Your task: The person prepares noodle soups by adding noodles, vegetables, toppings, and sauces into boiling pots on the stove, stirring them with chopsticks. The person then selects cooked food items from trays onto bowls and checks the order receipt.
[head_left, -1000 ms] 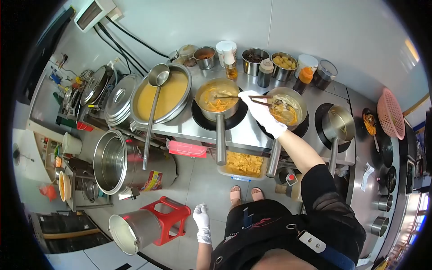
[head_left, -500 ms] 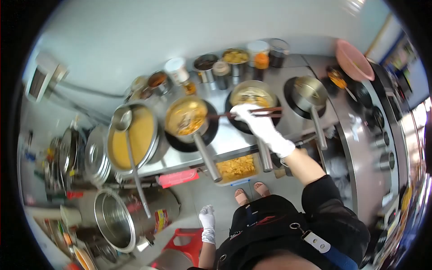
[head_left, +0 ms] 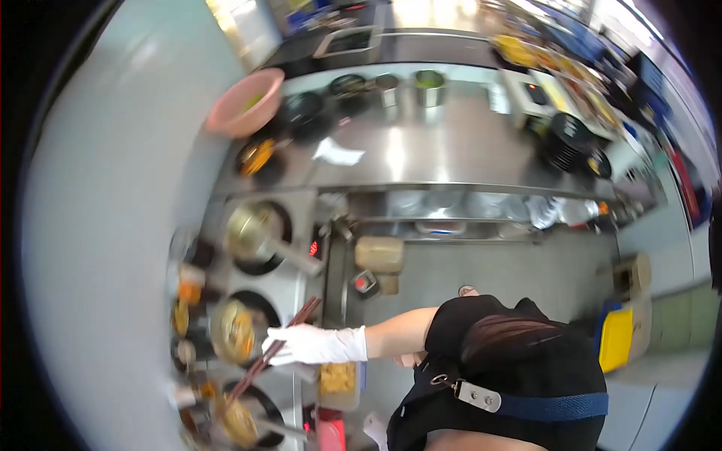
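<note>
My right hand [head_left: 310, 345], in a white glove, is closed around a pair of long brown chopsticks [head_left: 259, 366]. Their far ends reach to the lower saucepan [head_left: 239, 422], which has yellowish food in it. Just left of the hand is the middle saucepan [head_left: 234, 331], holding yellow and orange food. A third saucepan [head_left: 247, 231] rests on the upper burner, its handle pointing right. My left hand [head_left: 375, 431], also gloved in white, shows only partly at the bottom edge; its fingers cannot be made out.
A container of yellow pieces [head_left: 338, 378] sits below the stove edge, near a pink-red box [head_left: 329, 432]. On the steel counter [head_left: 444, 150] are a pink basin [head_left: 247, 104], black bowls [head_left: 303, 110], metal cups [head_left: 430, 89] and white paper [head_left: 338, 153]. Jars line the wall side.
The view has swung right, bringing the long counter into sight and pushing the stove to the left. My right hand still holds the chopsticks; my left hand has dropped to the bottom edge.
</note>
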Demonstrator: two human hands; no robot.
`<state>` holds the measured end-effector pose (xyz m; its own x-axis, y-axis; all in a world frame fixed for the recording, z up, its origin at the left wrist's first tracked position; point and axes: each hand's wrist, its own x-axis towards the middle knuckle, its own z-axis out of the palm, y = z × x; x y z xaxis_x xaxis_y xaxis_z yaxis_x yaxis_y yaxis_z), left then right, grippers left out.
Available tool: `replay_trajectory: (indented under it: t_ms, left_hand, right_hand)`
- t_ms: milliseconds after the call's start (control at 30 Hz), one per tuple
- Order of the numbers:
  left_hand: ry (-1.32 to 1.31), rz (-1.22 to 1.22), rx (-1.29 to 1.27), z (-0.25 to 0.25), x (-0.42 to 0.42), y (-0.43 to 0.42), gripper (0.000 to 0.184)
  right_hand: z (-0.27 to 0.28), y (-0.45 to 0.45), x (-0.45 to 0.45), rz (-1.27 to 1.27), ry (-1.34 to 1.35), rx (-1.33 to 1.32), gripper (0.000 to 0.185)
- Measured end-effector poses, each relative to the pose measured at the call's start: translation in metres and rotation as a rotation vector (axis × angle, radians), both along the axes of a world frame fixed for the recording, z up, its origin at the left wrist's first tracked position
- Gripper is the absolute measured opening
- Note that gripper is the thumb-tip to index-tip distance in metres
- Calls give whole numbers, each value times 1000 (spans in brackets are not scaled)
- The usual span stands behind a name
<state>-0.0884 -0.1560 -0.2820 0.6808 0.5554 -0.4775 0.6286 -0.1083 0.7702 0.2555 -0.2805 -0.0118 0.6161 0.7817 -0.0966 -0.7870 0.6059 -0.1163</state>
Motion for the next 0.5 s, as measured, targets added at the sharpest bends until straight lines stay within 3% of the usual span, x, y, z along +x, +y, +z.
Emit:
replay_trajectory:
  t_ms: [100,200,233,267,367,400,500]
  left_hand:
    - [111,-166,42,-1,61,-35,28]
    - [-183,-131,-65,-12,148,-93,22]
    - [-260,-161,-128,48,172,-152,25]
    - [-335,-192,-197,138,204,-229,28]
    - [-594,-337,-151,245,259,-393,42]
    - [-637,-375,-127,274,271,-444,46]
    - [-826,-534,-474,296,306,-552,53]
  right_hand:
    - [9,-105,15,-122,140,82,26]
    - [29,-231,16,-280,202,96,25]
    - [25,-270,18,-319,175,103,25]
    - [24,-305,17,-354,151,114,24]
    - [24,-412,7,-524,91,46,21]
    - [26,-446,0,-579,41,13,20]
    - [37,-539,-21,-717,69,-43,19]
